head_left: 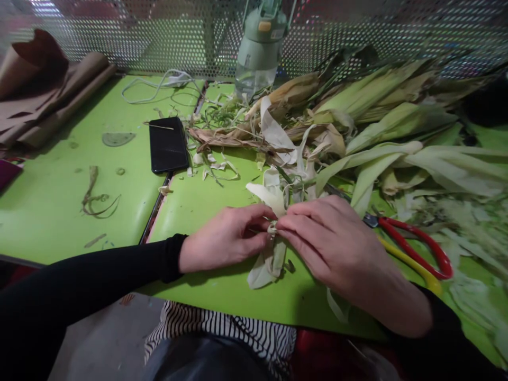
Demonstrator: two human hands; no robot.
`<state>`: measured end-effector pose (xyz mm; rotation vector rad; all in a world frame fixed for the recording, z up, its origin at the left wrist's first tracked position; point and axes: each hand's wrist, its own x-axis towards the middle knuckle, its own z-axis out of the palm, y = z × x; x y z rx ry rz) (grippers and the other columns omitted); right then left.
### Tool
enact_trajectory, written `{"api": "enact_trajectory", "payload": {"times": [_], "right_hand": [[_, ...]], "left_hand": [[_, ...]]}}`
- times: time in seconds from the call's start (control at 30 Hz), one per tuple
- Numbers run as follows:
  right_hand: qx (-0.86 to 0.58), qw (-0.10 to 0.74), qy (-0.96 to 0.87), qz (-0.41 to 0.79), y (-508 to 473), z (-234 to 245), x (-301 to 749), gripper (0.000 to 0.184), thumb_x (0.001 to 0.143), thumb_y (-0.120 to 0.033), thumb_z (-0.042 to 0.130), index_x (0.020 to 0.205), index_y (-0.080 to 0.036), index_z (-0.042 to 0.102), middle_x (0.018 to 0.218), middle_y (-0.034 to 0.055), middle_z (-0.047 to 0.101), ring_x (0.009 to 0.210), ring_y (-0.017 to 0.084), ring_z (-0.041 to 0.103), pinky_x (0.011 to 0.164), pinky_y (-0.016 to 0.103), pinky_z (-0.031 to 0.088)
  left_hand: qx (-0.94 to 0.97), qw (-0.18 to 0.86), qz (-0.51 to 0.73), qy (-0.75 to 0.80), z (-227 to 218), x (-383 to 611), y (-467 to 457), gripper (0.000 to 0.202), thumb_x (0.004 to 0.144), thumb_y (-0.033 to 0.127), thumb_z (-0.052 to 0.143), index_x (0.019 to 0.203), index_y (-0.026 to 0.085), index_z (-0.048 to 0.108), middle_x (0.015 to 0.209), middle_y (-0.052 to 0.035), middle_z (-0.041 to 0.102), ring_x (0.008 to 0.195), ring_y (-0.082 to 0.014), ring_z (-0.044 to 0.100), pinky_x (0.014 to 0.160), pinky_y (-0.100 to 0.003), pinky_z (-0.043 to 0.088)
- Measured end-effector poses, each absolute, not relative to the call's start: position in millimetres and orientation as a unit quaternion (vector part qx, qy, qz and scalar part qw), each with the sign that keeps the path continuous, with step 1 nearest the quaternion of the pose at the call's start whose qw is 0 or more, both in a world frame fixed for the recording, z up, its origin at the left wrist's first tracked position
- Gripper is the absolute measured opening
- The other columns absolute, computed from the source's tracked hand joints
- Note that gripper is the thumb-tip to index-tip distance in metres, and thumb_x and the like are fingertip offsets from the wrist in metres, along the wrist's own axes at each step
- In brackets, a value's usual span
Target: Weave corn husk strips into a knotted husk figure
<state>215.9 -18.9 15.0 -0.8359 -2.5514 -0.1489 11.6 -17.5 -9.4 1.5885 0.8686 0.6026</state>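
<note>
Both hands meet at the front of a bright green table (59, 196). My left hand (224, 238) and my right hand (333, 241) pinch the middle of a pale corn husk bundle (270, 259), fingertips pressed together where a thin strip is wound around it. One end of the husk fans upward past my fingers, the other lies flat toward me. Scissors with a red and a yellow handle (413, 248) lie just right of my right hand, their blades partly hidden under it.
A heap of corn ears and loose husks (381, 116) fills the table's back right. A black phone (168, 144) lies left of centre, a green water bottle (260, 47) stands at the perforated back wall, brown paper (39, 90) at far left, a white cable (159, 84) behind.
</note>
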Motion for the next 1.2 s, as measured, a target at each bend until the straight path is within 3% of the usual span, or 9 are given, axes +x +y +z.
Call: {"api": "enact_trajectory", "payload": {"times": [0.13, 0.3, 0.43, 0.53, 0.6, 0.77, 0.93, 1.07, 1.2], "right_hand": [[-0.306, 0.249, -0.918, -0.032, -23, 13, 216, 0.009, 0.093, -0.015, 0.058, 0.095, -0.016, 0.066, 0.086, 0.0079, 0.066, 0.079, 0.021, 0.058, 0.072, 0.036, 0.049], [-0.322, 0.289, -0.901, -0.024, -24, 13, 217, 0.01, 0.091, -0.014, 0.062, 0.099, -0.019, 0.066, 0.09, 0.0066, 0.068, 0.082, 0.02, 0.062, 0.076, 0.035, 0.051], [-0.294, 0.274, -0.915, -0.028, -24, 16, 218, 0.012, 0.094, -0.015, 0.056, 0.099, -0.019, 0.066, 0.091, 0.006, 0.07, 0.082, 0.021, 0.063, 0.073, 0.036, 0.052], [-0.356, 0.346, -0.867, -0.049, -27, 18, 217, 0.01, 0.092, -0.017, 0.062, 0.099, -0.023, 0.066, 0.094, 0.0062, 0.069, 0.088, 0.02, 0.065, 0.076, 0.035, 0.054], [-0.399, 0.397, -0.825, -0.049, -30, 17, 214, 0.006, 0.086, -0.018, 0.07, 0.088, -0.022, 0.066, 0.087, 0.0052, 0.068, 0.082, 0.019, 0.066, 0.073, 0.033, 0.055], [-0.45, 0.328, -0.79, 0.258, -28, 10, 202, 0.016, 0.093, -0.031, 0.061, 0.085, -0.02, 0.07, 0.073, 0.0013, 0.07, 0.06, 0.013, 0.064, 0.049, 0.024, 0.051], [-0.47, 0.318, -0.637, 0.521, -27, 5, 197, 0.024, 0.095, -0.036, 0.056, 0.086, -0.017, 0.068, 0.06, -0.0031, 0.057, 0.043, 0.007, 0.045, 0.034, 0.018, 0.032], [-0.447, 0.263, -0.701, 0.489, -34, 5, 197, 0.026, 0.095, -0.03, 0.054, 0.074, -0.018, 0.064, 0.062, -0.0008, 0.06, 0.05, 0.009, 0.051, 0.042, 0.021, 0.038], [-0.391, 0.259, -0.812, 0.347, -42, 4, 193, 0.028, 0.093, -0.019, 0.054, 0.065, -0.019, 0.055, 0.061, -0.0019, 0.056, 0.056, 0.01, 0.052, 0.051, 0.023, 0.04]], "left_hand": [[0.679, 0.579, 0.255, 0.373, -8, 11, -18, 0.01, 0.089, 0.025, 0.059, 0.091, 0.016, 0.055, 0.081, -0.0011, 0.062, 0.072, -0.0116, 0.056, 0.068, -0.025, 0.045], [0.574, 0.697, 0.278, 0.327, -9, 13, -18, 0.014, 0.086, 0.015, 0.06, 0.099, 0.015, 0.054, 0.083, -0.0013, 0.062, 0.073, -0.0099, 0.057, 0.069, -0.022, 0.047], [0.52, 0.74, 0.276, 0.326, -7, 15, -18, 0.015, 0.084, 0.02, 0.068, 0.087, 0.014, 0.055, 0.08, -0.0016, 0.063, 0.072, -0.0092, 0.056, 0.067, -0.022, 0.046], [0.451, 0.771, 0.324, 0.312, -3, 16, -17, 0.017, 0.088, 0.026, 0.069, 0.093, 0.013, 0.059, 0.084, -0.003, 0.067, 0.079, -0.0108, 0.062, 0.078, -0.025, 0.05], [0.413, 0.768, 0.381, 0.307, -1, 17, -15, 0.021, 0.088, 0.029, 0.069, 0.099, 0.014, 0.06, 0.087, -0.0039, 0.071, 0.085, -0.0129, 0.066, 0.086, -0.029, 0.051], [0.421, 0.732, 0.441, 0.304, -1, 22, -15, 0.028, 0.083, 0.039, 0.075, 0.094, 0.015, 0.068, 0.086, -0.0041, 0.074, 0.084, -0.0144, 0.068, 0.087, -0.029, 0.051], [0.434, 0.742, 0.427, 0.281, -4, 26, -19, 0.028, 0.083, 0.038, 0.075, 0.093, 0.012, 0.072, 0.086, -0.0057, 0.072, 0.076, -0.0131, 0.064, 0.079, -0.029, 0.053], [0.418, 0.739, 0.439, 0.295, -9, 23, -19, 0.023, 0.082, 0.03, 0.077, 0.098, 0.015, 0.071, 0.082, -0.0022, 0.071, 0.074, -0.0115, 0.063, 0.074, -0.025, 0.053], [0.418, 0.711, 0.465, 0.322, -8, 19, -19, 0.019, 0.08, 0.018, 0.077, 0.098, 0.016, 0.072, 0.1, -0.0031, 0.073, 0.098, -0.0119, 0.066, 0.09, -0.023, 0.051]]}}
